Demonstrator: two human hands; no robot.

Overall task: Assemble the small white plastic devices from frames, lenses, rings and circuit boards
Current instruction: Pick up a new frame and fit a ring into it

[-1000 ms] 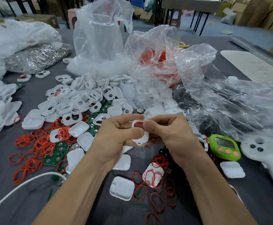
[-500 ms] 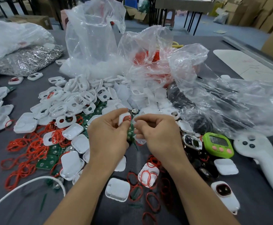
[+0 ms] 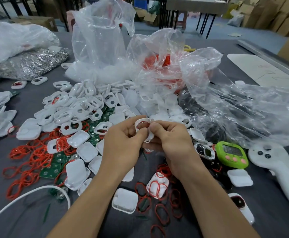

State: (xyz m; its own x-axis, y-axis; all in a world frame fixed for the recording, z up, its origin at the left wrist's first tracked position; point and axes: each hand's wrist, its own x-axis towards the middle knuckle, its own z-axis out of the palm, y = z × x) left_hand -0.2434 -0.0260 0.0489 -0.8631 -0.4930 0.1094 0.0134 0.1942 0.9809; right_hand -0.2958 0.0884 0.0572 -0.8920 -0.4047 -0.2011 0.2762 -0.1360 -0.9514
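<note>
We have brought our hands back together; half a second ago they were apart, each with a piece. Now our left hand [image 3: 123, 145] and right hand [image 3: 173, 140] both pinch one white frame [image 3: 143, 119], held at twelve o'clock above our knuckles. The red ring [image 3: 141, 125] sits in its opening, seemingly almost seated.

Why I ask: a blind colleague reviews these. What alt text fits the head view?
A person's left hand and right hand pinch a small white frame with a red ring in its opening above a grey table. Loose white frames, red rings and green circuit boards lie scattered around, clear plastic bags behind, a green timer at right.
</note>
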